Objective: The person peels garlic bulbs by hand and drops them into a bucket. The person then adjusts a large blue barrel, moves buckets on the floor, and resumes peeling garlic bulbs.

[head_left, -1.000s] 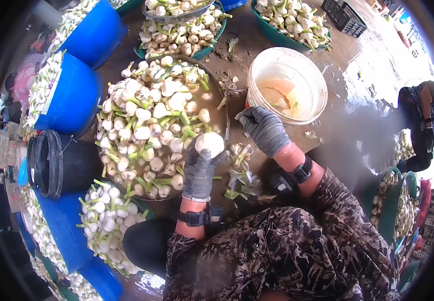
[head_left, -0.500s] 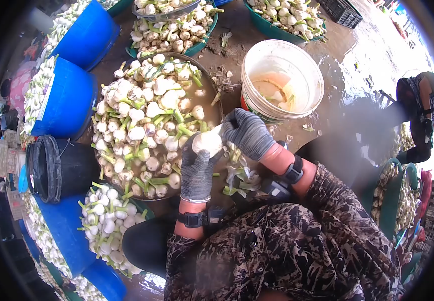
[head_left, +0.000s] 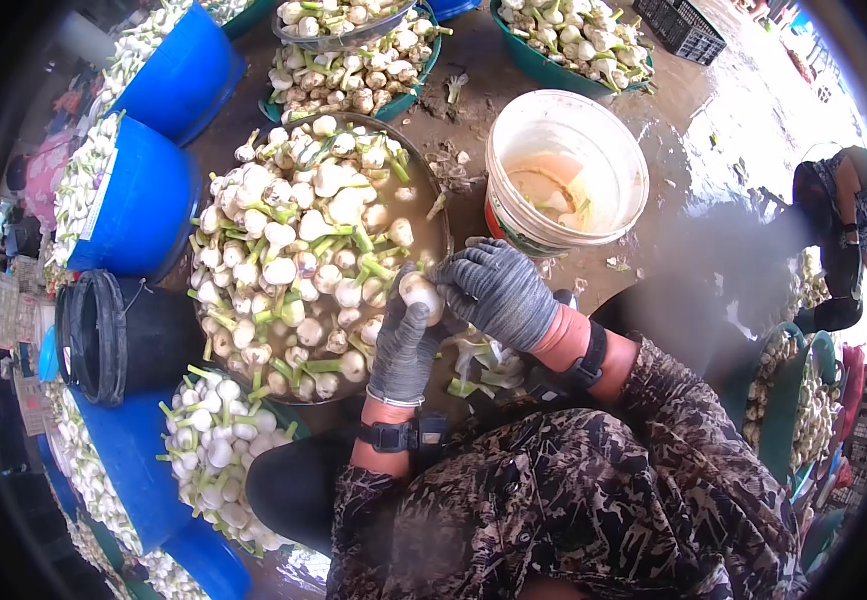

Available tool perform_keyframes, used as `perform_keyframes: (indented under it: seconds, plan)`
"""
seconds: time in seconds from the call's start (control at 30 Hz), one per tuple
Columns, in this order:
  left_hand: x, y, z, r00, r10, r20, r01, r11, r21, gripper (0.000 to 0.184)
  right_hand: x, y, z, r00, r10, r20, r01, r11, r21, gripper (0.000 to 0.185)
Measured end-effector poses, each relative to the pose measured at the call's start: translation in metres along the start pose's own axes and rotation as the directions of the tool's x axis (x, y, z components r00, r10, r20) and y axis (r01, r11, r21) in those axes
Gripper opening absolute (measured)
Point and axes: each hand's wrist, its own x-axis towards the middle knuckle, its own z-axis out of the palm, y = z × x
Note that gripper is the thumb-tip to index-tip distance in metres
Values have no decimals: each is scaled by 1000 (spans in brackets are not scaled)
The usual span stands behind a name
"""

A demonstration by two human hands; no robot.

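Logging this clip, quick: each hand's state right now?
Left hand: holding a white bulb.
Right hand: curled close to the bulb; whether it grips anything cannot be told.

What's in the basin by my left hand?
Brown water and a heap of pale bulbs with green stems. Together they hide the bottom of the basin; your left hand covers part of its rim.

Before you sits a wide pan (head_left: 448, 235) with bulbs (head_left: 278, 235) heaped in it; one bulb (head_left: 421, 293) is between your left grip (head_left: 400, 345) and right grip (head_left: 505, 292); a bucket (head_left: 513, 218) stands right of the pan; beyond the pan is a basin (head_left: 421, 88) bearing a bowl (head_left: 348, 38); beyond the bucket, another basin (head_left: 549, 74), then a crate (head_left: 679, 28) to its right; a pail (head_left: 158, 325) and tubs (head_left: 148, 205) lie left.
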Motion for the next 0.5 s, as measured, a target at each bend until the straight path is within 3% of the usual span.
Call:
perform_keyframes:
  seconds: [0.07, 0.13, 0.2, 0.27, 0.33, 0.37, 0.4, 0.47, 0.5]
  plan:
    - [-2, -1, -3, 1000, -22, -20, 24, 990, 139, 69, -3, -3, 2, 989, 94, 113, -87, 994, -66, 16]
    - [-5, -2, -8, 999, -36, -29, 39, 993, 115, 71, -3, -6, 4, 988, 127, 85, -123, 991, -48, 16]
    - [-4, 0, -17, 1000, -3, 28, -8, 924, 381, 75, -4, -1, 11, 967, 249, 54, -253, 963, 88, 17]
    - [-4, 4, -19, 997, 1, 73, -34, 895, 445, 78, -7, 10, 20, 950, 307, 60, -313, 941, 131, 14]
    - [-2, 8, -16, 951, 67, 302, -290, 535, 794, 80, -10, 23, 27, 801, 486, 350, -592, 731, 339, 9]
    - [-3, 6, -14, 950, 82, 303, -300, 517, 802, 80, -10, 22, 29, 797, 484, 361, -603, 667, 438, 9]
    - [-3, 7, -13, 949, 80, 306, -302, 516, 801, 80, -12, 20, 30, 797, 486, 358, -603, 667, 438, 9]
    - [-4, 10, -7, 979, 40, 198, -154, 783, 603, 74, -12, 11, 26, 939, 345, -13, -332, 912, 241, 9]
    - [-5, 13, -2, 980, 42, 196, -154, 784, 602, 74, -10, 6, 21, 939, 343, -11, -330, 913, 241, 9]
